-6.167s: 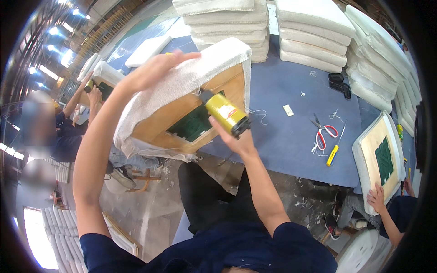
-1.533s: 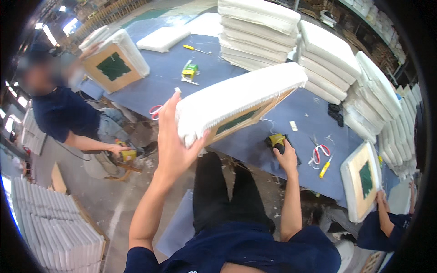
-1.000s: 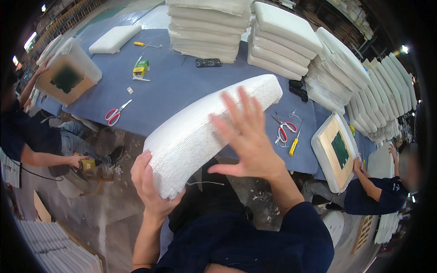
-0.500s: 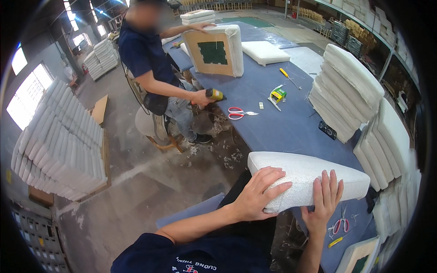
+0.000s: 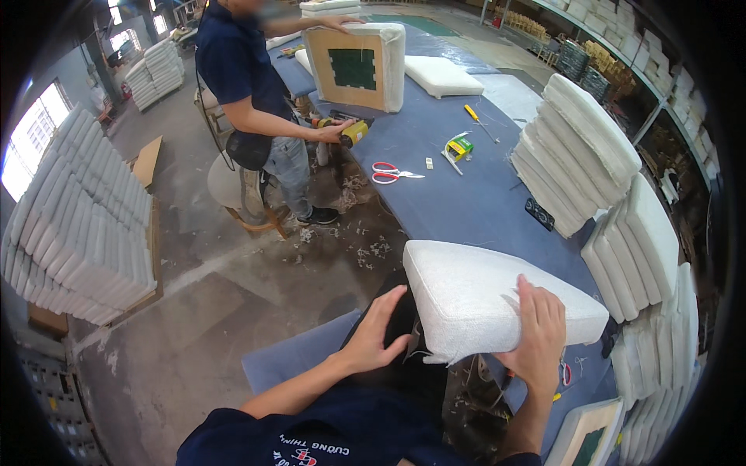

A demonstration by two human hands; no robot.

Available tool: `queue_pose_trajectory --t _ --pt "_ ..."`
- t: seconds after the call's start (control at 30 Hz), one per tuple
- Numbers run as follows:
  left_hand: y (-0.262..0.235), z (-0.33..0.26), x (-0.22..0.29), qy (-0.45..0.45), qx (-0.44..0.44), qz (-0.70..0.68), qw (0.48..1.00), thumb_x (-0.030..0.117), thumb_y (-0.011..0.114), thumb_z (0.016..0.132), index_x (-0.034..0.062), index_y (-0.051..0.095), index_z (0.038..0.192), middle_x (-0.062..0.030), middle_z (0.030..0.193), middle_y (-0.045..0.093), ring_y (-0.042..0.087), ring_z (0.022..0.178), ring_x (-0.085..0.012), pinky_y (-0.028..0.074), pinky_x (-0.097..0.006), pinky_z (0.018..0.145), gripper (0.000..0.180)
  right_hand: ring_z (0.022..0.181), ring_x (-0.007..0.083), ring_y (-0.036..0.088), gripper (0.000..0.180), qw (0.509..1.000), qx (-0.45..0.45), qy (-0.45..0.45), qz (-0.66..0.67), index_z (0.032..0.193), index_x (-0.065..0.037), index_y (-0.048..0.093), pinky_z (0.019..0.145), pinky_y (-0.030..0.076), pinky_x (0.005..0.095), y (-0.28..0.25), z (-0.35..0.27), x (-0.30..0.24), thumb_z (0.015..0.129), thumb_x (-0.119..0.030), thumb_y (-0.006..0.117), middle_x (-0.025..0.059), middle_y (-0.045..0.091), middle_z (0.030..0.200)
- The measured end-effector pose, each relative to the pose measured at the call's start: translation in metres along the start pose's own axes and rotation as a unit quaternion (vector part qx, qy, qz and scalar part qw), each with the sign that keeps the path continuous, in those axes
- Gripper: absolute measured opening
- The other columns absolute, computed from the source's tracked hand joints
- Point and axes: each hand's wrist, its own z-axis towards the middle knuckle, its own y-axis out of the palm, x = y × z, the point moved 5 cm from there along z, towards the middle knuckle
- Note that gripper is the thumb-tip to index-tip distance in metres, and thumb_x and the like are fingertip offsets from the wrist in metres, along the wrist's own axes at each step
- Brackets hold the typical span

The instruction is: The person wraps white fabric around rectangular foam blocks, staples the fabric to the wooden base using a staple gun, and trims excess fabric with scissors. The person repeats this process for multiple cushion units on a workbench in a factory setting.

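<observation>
A white fabric-covered seat cushion (image 5: 474,299) is tilted in front of me at the near edge of the blue-topped table (image 5: 458,210). My right hand (image 5: 536,326) grips its near side, fingers over the top face and thumb underneath. Off the cushion's left end, my left hand (image 5: 377,334) is apart from it, thumb and fingers spread with nothing between them. Loose threads or cloth ends hang at the cushion's lower near corner. Beside my right wrist lie red-handled scissors (image 5: 566,374), partly hidden by it.
Across the table a co-worker (image 5: 249,101) steadies an upright cushion (image 5: 392,70) and holds a yellow power tool (image 5: 355,133). Scissors (image 5: 396,172), a tape measure (image 5: 458,147), a screwdriver (image 5: 472,114) and a phone (image 5: 539,214) lie on the table. Cushion stacks (image 5: 575,155) line its right side.
My left hand has let go of the cushion and moved left, its fingers opening. The cushion has turned to show more of its top. The co-worker's tool has shifted slightly.
</observation>
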Motion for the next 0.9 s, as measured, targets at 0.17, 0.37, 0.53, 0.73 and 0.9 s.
queue_pose_trajectory --t 0.17,0.37,0.53,0.73,0.9 --pt "-0.001 -0.024 -0.031 -0.067 0.069 -0.117 0.988 0.0 0.069 0.096 0.0073 0.023 0.172 -0.0159 0.149 0.058 0.058 0.139 -0.029 0.05 -0.043 0.111 0.089 0.109 0.0387 0.07 0.078 0.99 0.079 -0.113 0.022 0.127 0.002 0.07 0.098 0.05 0.051 0.006 -0.007 0.013 0.062 -0.035 0.09 0.0161 0.074 0.118" --pt "-0.015 -0.018 -0.035 -0.061 0.091 -0.131 0.985 -0.004 0.063 0.098 0.0073 0.032 0.169 -0.0148 0.15 0.057 0.057 0.14 -0.0259 0.051 -0.041 0.11 0.078 0.103 0.0404 0.072 0.076 0.972 0.222 -0.068 0.02 0.128 0.007 0.068 0.092 0.055 0.0485 -0.026 -0.003 0.053 0.07 -0.037 0.091 0.023 0.074 0.114" --pt "-0.033 -0.001 -0.04 -0.046 0.105 -0.086 0.99 0.004 0.071 0.096 0.0072 0.034 0.168 -0.015 0.153 0.054 0.054 0.142 -0.0271 0.05 -0.042 0.111 0.081 0.12 0.0313 0.068 0.059 0.883 0.391 0.252 0.061 0.136 0.008 0.064 0.11 0.051 0.0438 -0.037 -0.104 0.195 0.088 -0.018 0.086 0.0209 0.069 0.135" --pt "-0.081 0.08 -0.072 -0.016 0.045 -0.078 0.996 0.032 0.091 0.086 0.0195 -0.005 0.176 -0.0213 0.181 0.011 0.021 0.166 -0.034 0.035 -0.056 0.125 0.132 0.139 0.0301 0.057 0.066 0.627 0.589 0.203 0.468 0.153 -0.004 0.053 0.116 0.05 0.0518 -0.004 -0.133 0.253 0.103 -0.044 0.069 0.0181 0.056 0.153" --pt "-0.079 0.154 -0.038 0.01 0.001 -0.334 0.943 0.037 0.087 0.091 0.0128 0.0 0.175 -0.0195 0.175 0.024 0.031 0.16 -0.0304 0.038 -0.049 0.123 0.124 0.147 0.0306 0.049 0.084 0.496 0.515 0.303 0.63 0.166 -0.014 0.041 0.123 0.039 0.0565 0.07 -0.024 0.154 0.105 -0.071 0.05 0.0094 0.046 0.166"
